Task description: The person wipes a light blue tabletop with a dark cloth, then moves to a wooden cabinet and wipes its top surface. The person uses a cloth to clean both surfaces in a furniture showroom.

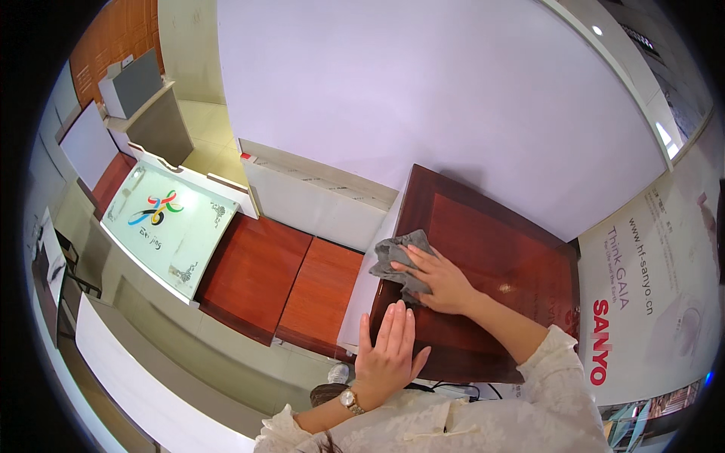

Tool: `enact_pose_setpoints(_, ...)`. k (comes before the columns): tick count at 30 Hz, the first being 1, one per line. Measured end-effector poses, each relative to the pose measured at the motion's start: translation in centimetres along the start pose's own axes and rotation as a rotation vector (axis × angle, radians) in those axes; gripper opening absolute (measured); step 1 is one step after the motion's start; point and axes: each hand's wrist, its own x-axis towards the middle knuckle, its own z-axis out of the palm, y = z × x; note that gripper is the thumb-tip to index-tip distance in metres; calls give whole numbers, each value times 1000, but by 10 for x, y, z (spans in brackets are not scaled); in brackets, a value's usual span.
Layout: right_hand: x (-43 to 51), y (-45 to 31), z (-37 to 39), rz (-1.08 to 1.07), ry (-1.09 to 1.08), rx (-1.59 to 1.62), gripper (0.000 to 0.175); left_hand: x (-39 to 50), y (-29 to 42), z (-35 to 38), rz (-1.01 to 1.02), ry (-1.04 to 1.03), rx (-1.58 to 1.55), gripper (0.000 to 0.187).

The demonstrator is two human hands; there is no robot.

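My right hand (433, 280) lies on a crumpled grey cloth (399, 255), with fingers spread over its folds. The cloth rests at the left edge of a glossy dark red wooden cabinet top (481, 255) and partly overhangs it. My left hand (388, 351) is held flat beside the cabinet's near left corner, holding nothing. Its fingers point away from me and the thumb stands apart; whether it touches the wood I cannot tell. A wristwatch (348, 400) is on the left wrist.
To the left stand lower reddish wooden tops (260, 272) and a glass-topped counter (170, 226) with a colourful emblem. A white panel (442, 85) rises behind the cabinet. A Sanyo poster (634, 294) stands at right. Black cables (459, 386) run below the near edge.
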Motion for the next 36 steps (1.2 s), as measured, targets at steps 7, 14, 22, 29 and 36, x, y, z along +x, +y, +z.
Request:
enact_pose_setpoints(7,117,127,-11,399,140,80,60,-1,-2,5,9,54,-34,66)
enact_pose_setpoints(14,121,107,1,192,279,-43,41,-2,-2,5,-32,88,-22,67)
enact_pose_setpoints(22,34,-24,6,-248,152,94,34,-6,-1,10,-5,174,-10,65)
enact_pose_setpoints(29,32,90,-19,696,269,-46,58,-3,6,9,-80,90,93,68)
enact_pose_setpoints(36,-25,49,7,270,255,-29,56,2,10,2,-62,-69,119,60)
